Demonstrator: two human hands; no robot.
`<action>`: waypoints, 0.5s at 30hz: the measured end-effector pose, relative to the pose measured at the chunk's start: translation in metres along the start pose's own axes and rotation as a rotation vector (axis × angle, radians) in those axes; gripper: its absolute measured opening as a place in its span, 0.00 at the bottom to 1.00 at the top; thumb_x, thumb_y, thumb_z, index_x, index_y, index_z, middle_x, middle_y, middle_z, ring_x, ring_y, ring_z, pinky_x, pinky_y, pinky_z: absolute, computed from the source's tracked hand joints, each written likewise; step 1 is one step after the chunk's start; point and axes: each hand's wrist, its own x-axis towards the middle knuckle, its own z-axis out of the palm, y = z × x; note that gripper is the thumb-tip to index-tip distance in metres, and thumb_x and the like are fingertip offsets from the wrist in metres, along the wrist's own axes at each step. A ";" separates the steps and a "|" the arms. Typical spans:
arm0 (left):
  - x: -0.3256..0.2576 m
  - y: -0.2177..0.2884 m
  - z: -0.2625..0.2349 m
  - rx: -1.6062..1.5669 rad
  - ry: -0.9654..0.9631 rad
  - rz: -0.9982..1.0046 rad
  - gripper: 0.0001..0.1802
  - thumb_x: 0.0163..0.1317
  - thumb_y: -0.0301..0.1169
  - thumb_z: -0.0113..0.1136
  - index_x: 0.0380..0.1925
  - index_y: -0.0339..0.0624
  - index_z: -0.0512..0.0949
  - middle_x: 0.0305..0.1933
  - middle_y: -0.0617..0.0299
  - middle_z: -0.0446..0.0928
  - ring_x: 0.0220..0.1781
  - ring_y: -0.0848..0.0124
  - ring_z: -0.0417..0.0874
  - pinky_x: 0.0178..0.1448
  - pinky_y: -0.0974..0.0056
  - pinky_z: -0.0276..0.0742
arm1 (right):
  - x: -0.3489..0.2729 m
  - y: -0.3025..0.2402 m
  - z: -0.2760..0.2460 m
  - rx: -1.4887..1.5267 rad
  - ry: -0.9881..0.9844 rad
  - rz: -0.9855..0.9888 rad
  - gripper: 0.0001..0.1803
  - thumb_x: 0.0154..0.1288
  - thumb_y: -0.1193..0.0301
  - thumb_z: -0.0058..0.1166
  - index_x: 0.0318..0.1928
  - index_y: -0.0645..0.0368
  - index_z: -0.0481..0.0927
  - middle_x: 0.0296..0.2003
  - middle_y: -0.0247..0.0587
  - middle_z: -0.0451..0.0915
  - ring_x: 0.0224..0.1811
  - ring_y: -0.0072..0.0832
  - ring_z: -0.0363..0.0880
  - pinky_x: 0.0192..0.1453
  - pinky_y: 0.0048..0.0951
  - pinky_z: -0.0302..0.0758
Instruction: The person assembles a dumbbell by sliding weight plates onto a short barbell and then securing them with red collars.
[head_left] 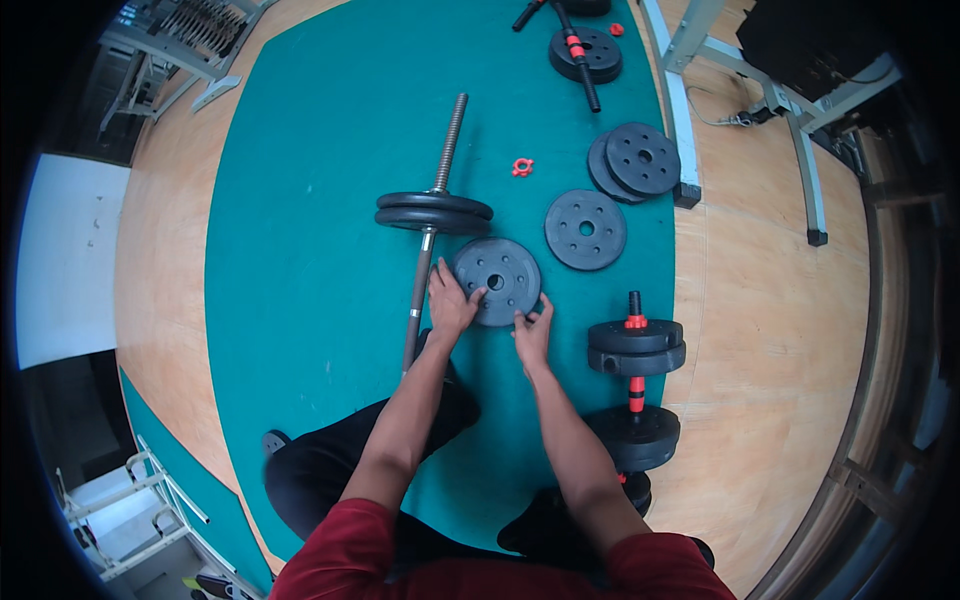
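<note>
A dark grey round weight plate (508, 262) with a centre hole and smaller holes around it is between my hands. My left hand (453, 302) holds its left side, thumb over the face and fingers along the rim. At the lower right rim, my right hand (534, 332) grips it with thumb and fingers. Just left of the plate, a bar (453, 140) with a threaded metal end carries two black plates (434, 213). Its lower end runs beside my left hand and passes behind my leg. A red star-shaped collar nut (522, 167) lies beyond the held plate.
More loose plates (585, 230) lie to the right on the green mat (300, 200), some stacked (645, 158). A loaded dumbbell (636, 362) stands near my right arm. Further off, a red-and-black dumbbell bar (583, 65) rests on a plate. Equipment legs (684, 150) edge the mat.
</note>
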 end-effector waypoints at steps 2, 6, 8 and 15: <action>0.013 -0.003 0.007 -0.171 -0.122 -0.145 0.62 0.52 0.58 0.68 0.69 0.22 0.49 0.68 0.28 0.59 0.70 0.43 0.63 0.72 0.52 0.61 | 0.017 -0.013 0.009 -0.250 0.077 -0.052 0.40 0.69 0.66 0.55 0.73 0.53 0.47 0.59 0.59 0.63 0.58 0.46 0.71 0.59 0.42 0.75; 0.031 -0.011 0.015 -0.463 -0.094 -0.326 0.52 0.49 0.53 0.73 0.62 0.23 0.65 0.59 0.34 0.73 0.60 0.49 0.77 0.65 0.56 0.71 | 0.031 -0.043 0.015 -0.429 0.035 0.069 0.46 0.63 0.52 0.59 0.73 0.57 0.50 0.62 0.65 0.60 0.64 0.54 0.64 0.72 0.44 0.61; 0.030 -0.010 0.014 -0.656 -0.136 -0.421 0.46 0.48 0.51 0.74 0.57 0.25 0.71 0.56 0.38 0.76 0.58 0.51 0.79 0.63 0.56 0.73 | 0.036 -0.044 0.019 -0.387 0.059 0.115 0.49 0.61 0.50 0.61 0.74 0.57 0.50 0.63 0.65 0.58 0.65 0.54 0.63 0.72 0.44 0.60; 0.001 -0.013 0.028 -0.698 -0.059 -0.437 0.41 0.50 0.45 0.75 0.56 0.26 0.71 0.55 0.41 0.77 0.57 0.53 0.79 0.62 0.56 0.73 | 0.034 -0.031 0.015 -0.402 0.186 0.131 0.45 0.61 0.45 0.59 0.73 0.47 0.56 0.62 0.59 0.57 0.65 0.54 0.59 0.70 0.47 0.61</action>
